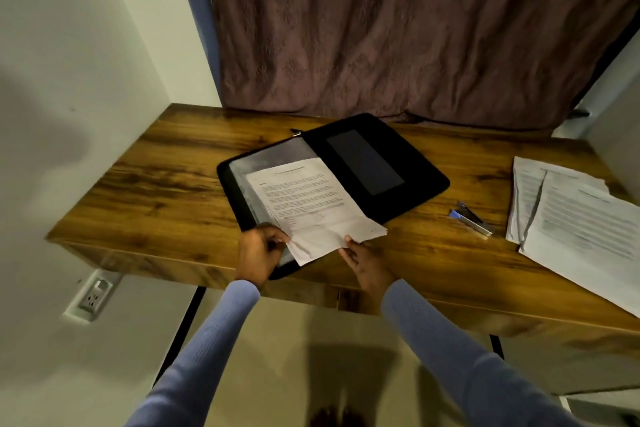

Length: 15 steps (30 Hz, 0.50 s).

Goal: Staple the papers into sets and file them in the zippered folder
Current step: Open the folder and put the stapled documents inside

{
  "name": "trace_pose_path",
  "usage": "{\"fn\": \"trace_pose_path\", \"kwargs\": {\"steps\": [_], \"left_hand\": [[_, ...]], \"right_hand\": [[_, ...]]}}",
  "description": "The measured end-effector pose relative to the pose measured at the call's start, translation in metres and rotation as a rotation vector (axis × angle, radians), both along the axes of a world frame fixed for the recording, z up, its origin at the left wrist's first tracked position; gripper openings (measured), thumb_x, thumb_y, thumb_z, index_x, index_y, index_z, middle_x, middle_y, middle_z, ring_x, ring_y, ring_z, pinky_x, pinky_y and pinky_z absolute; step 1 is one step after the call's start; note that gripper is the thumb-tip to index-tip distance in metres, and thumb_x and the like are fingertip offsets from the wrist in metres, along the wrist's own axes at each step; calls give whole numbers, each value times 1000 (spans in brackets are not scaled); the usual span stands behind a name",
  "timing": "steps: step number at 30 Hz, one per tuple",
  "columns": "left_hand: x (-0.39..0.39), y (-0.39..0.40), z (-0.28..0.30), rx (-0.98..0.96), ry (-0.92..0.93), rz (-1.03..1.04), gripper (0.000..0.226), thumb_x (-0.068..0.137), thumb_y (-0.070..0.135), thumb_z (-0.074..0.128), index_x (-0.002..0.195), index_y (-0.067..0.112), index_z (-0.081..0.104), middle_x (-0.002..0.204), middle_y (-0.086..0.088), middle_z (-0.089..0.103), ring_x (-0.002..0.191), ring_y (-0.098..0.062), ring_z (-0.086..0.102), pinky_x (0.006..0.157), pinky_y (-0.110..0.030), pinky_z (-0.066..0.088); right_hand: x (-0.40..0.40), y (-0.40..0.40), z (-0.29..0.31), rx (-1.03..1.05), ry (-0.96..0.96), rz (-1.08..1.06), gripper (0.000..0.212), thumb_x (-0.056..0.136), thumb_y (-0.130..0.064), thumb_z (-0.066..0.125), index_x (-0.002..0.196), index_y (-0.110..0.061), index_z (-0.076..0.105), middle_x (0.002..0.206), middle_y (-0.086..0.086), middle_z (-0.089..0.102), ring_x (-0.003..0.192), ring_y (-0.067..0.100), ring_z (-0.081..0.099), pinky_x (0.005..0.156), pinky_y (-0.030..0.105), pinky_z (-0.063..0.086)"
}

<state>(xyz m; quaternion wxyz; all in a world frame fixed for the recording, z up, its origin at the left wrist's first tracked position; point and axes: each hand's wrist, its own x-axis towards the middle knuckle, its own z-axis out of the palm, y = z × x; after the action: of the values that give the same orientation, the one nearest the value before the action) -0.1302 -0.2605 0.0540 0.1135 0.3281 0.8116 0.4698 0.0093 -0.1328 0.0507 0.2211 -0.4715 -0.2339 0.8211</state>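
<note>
Holding paper set (311, 204) over open folder (381, 163) | stapler (471, 218), loose papers (575, 218) right

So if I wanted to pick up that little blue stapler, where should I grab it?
Grab the stapler across its long narrow body, near the middle, pinching its two long sides from above. It lies flat on the table with bare wood around it, between the open folder and the loose papers. The right hand is nearer, but it's holding a paper set now.
</note>
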Motion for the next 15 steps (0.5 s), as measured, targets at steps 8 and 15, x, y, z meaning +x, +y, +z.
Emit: {"fn": "trace_pose_path", "kwargs": {"steps": [8, 15], "left_hand": [[-2, 0, 3, 54, -40, 26, 11, 72, -7, 73, 73, 4, 71, 82, -4, 69, 77, -11, 64, 81, -19, 51], [-3, 0, 3, 116, -137, 79, 24, 71, -15, 69, 66, 9, 67, 69, 3, 66, 68, 4, 64, 70, -5, 48]], "right_hand": [[-7, 5, -8, -53, -13, 143, 9, 89, 5, 53, 83, 0, 57, 86, 10, 62, 66, 17, 66, 51, 20, 56], [-52, 14, -4, -4, -22, 81, 11, 86, 9, 56, 75, 4, 56, 80, 13, 60, 74, 20, 58, 47, 17, 54]]}}
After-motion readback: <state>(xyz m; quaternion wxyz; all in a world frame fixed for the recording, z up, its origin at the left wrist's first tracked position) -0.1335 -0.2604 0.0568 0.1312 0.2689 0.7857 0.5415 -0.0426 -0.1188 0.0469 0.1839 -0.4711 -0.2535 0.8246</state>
